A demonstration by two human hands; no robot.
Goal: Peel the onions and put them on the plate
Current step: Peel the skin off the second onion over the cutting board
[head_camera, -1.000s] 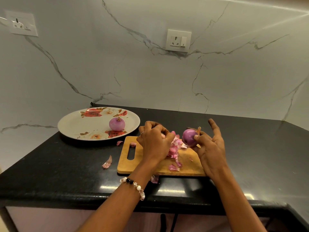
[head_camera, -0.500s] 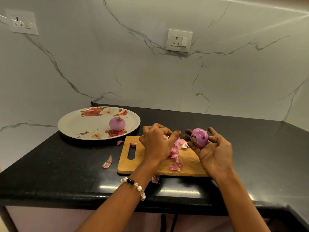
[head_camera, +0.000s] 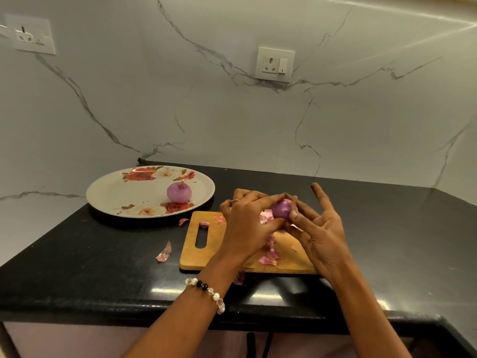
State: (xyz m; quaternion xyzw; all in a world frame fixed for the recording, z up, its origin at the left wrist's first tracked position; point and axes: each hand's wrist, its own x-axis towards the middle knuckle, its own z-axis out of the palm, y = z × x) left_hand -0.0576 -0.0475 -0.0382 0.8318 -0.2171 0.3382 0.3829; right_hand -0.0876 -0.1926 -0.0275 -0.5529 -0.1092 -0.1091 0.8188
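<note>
A wall socket (head_camera: 30, 34) sat high on the marble wall at the far left. Below it, on the black counter (head_camera: 77, 267), lay a flowered plate (head_camera: 116, 192) with one peeled onion (head_camera: 179, 193) resting on its right half, stem end up. A loose scrap of onion skin (head_camera: 164, 253) lay on the counter between the plate and the wooden cutting board (head_camera: 204, 254), and more pink peelings (head_camera: 269, 251) were scattered on the board itself.

Above the board, the left hand (head_camera: 247, 226), with a beaded bracelet (head_camera: 206, 291) on its wrist, had its fingers curled and its thumb and fingertips pinching the second onion (head_camera: 282, 208). That onion was held in the air over the board's far edge, between both hands. The right hand (head_camera: 322, 233) gripped it from the other side with thumb and lower fingers, while its index finger pointed up, away from the onion. A second socket (head_camera: 275, 64) was on the wall behind.
</note>
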